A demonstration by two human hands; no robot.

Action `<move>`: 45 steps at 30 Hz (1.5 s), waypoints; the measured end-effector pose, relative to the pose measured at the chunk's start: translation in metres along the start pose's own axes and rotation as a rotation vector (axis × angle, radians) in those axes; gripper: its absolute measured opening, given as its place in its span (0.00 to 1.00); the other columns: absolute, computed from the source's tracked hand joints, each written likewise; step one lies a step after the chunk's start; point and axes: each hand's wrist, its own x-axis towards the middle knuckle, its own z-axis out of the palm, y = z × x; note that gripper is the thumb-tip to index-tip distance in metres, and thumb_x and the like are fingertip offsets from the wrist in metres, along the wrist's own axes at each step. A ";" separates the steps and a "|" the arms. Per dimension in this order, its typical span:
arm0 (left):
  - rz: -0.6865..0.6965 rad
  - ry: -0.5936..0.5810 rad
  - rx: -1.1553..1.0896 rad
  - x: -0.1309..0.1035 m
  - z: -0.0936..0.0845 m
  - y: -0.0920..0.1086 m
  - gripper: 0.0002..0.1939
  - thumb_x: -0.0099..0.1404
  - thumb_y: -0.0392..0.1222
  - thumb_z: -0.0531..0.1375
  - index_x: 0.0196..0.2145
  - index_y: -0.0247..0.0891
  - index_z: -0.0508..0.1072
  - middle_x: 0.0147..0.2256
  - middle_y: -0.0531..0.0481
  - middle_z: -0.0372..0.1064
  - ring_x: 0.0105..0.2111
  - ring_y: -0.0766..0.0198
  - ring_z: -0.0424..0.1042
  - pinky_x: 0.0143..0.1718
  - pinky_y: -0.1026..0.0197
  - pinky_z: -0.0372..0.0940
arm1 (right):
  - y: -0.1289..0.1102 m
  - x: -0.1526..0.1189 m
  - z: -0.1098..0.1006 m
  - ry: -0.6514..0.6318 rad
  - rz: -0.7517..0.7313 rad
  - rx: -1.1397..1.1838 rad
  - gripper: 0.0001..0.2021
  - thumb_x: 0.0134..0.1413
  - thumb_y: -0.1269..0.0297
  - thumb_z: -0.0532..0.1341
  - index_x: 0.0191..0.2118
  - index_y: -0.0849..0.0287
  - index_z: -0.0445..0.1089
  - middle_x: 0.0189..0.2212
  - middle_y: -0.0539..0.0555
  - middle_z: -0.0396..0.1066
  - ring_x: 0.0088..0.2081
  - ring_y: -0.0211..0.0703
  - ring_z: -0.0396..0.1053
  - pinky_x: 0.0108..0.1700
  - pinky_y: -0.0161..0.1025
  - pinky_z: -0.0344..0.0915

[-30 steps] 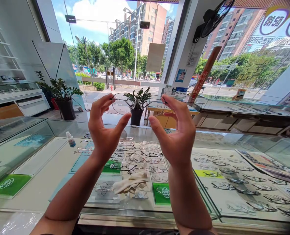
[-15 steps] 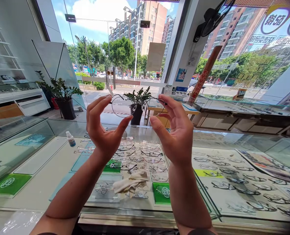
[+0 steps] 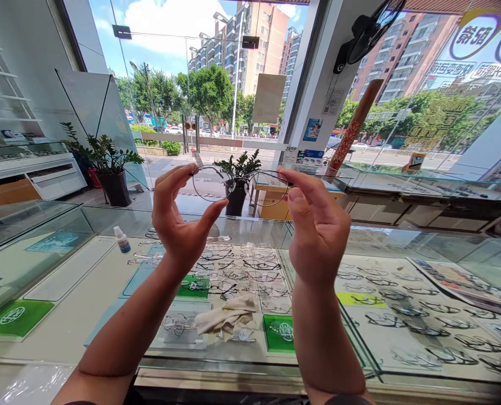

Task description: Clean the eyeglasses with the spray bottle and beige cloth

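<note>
A pair of thin, round-framed eyeglasses [image 3: 214, 201] is held up in front of me above the glass counter. My left hand [image 3: 182, 216] grips its left side, fingertips at the hinge and thumb at the lower rim of the left lens. At the right hinge, my right hand [image 3: 320, 225] pinches the frame, its thumb close to the index finger. Below, a crumpled beige cloth [image 3: 226, 316] lies on the counter near rows of eyeglasses [image 3: 220, 264].
A small spray bottle [image 3: 122, 240] stands on the counter at the left. Glass display counters [image 3: 352, 365] hold more eyeglasses at the right. Green cards [image 3: 17, 316] lie at left and centre. Beyond are potted plants [image 3: 117, 188], a wooden table and large windows.
My right hand has moved right, and its thumb has come off the lower rim area up toward the index finger at the hinge. The left hand has barely shifted.
</note>
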 end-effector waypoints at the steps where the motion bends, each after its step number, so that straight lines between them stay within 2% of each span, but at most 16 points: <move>1: -0.017 -0.004 0.002 0.000 0.000 0.000 0.33 0.67 0.60 0.74 0.63 0.47 0.73 0.57 0.44 0.73 0.60 0.47 0.76 0.66 0.38 0.73 | 0.000 0.000 0.000 -0.002 -0.003 -0.011 0.14 0.76 0.59 0.60 0.57 0.45 0.82 0.56 0.54 0.83 0.62 0.57 0.78 0.64 0.61 0.76; 4: -0.055 -0.018 0.011 -0.001 0.001 0.000 0.34 0.68 0.64 0.73 0.63 0.47 0.72 0.57 0.43 0.73 0.61 0.47 0.76 0.67 0.38 0.73 | 0.001 0.000 0.001 0.000 -0.007 -0.029 0.15 0.77 0.58 0.58 0.57 0.45 0.82 0.55 0.54 0.83 0.61 0.55 0.80 0.65 0.60 0.76; 8: -0.028 -0.026 -0.014 -0.001 0.001 -0.001 0.33 0.68 0.63 0.72 0.63 0.48 0.72 0.57 0.44 0.73 0.61 0.48 0.76 0.66 0.39 0.74 | 0.006 -0.001 0.003 0.011 -0.009 0.072 0.14 0.77 0.59 0.58 0.56 0.45 0.82 0.53 0.53 0.84 0.59 0.54 0.81 0.65 0.60 0.77; 12: -0.029 -0.041 -0.016 -0.001 0.002 -0.001 0.33 0.68 0.64 0.72 0.64 0.48 0.72 0.56 0.44 0.73 0.60 0.47 0.77 0.66 0.38 0.75 | 0.008 -0.001 0.001 -0.014 0.033 0.127 0.15 0.77 0.58 0.58 0.57 0.46 0.81 0.54 0.54 0.83 0.58 0.55 0.82 0.61 0.58 0.79; 18: 0.025 -0.032 -0.088 0.000 0.002 -0.002 0.30 0.68 0.57 0.74 0.63 0.49 0.74 0.55 0.45 0.73 0.59 0.49 0.77 0.65 0.38 0.75 | 0.009 0.000 -0.002 -0.022 0.060 0.223 0.14 0.75 0.61 0.59 0.57 0.46 0.80 0.55 0.55 0.83 0.56 0.56 0.83 0.55 0.57 0.81; 22: 0.016 -0.040 -0.079 0.000 0.001 0.001 0.31 0.68 0.58 0.75 0.63 0.49 0.74 0.55 0.45 0.73 0.59 0.49 0.77 0.65 0.39 0.76 | 0.011 0.000 -0.002 -0.027 0.060 0.263 0.13 0.74 0.59 0.61 0.57 0.47 0.80 0.56 0.56 0.82 0.56 0.57 0.83 0.55 0.59 0.80; 28: -0.057 -0.071 -0.087 0.000 -0.001 0.005 0.33 0.68 0.61 0.73 0.64 0.50 0.71 0.57 0.45 0.71 0.58 0.49 0.78 0.60 0.44 0.79 | 0.015 0.001 -0.002 -0.048 0.086 0.208 0.14 0.73 0.62 0.59 0.56 0.46 0.79 0.56 0.54 0.82 0.55 0.55 0.84 0.56 0.57 0.80; 33: -0.098 -0.120 -0.110 0.001 -0.003 0.007 0.32 0.67 0.59 0.73 0.63 0.50 0.71 0.57 0.44 0.71 0.54 0.51 0.78 0.56 0.47 0.79 | 0.017 0.004 -0.003 -0.065 0.073 0.087 0.13 0.71 0.63 0.60 0.55 0.48 0.79 0.55 0.54 0.83 0.58 0.53 0.80 0.61 0.57 0.78; 37: -0.107 -0.233 -0.129 0.001 -0.005 0.009 0.32 0.66 0.57 0.74 0.63 0.49 0.72 0.52 0.45 0.74 0.49 0.53 0.79 0.52 0.48 0.77 | 0.013 0.005 -0.002 -0.215 0.116 0.086 0.10 0.69 0.60 0.65 0.52 0.49 0.81 0.53 0.53 0.83 0.56 0.51 0.79 0.60 0.54 0.76; 41: -0.076 -0.299 -0.171 0.000 -0.005 0.011 0.32 0.65 0.55 0.75 0.63 0.50 0.74 0.49 0.46 0.75 0.45 0.54 0.78 0.48 0.49 0.74 | 0.011 0.006 0.002 -0.361 0.114 0.105 0.05 0.69 0.61 0.67 0.43 0.53 0.81 0.45 0.53 0.83 0.51 0.48 0.79 0.56 0.51 0.74; 45: -0.143 -0.330 -0.205 0.000 -0.006 0.012 0.34 0.63 0.58 0.77 0.62 0.50 0.74 0.47 0.46 0.74 0.44 0.56 0.76 0.47 0.50 0.74 | 0.017 0.008 0.003 -0.475 0.156 0.174 0.08 0.70 0.57 0.67 0.41 0.53 0.80 0.41 0.52 0.82 0.45 0.46 0.77 0.52 0.49 0.73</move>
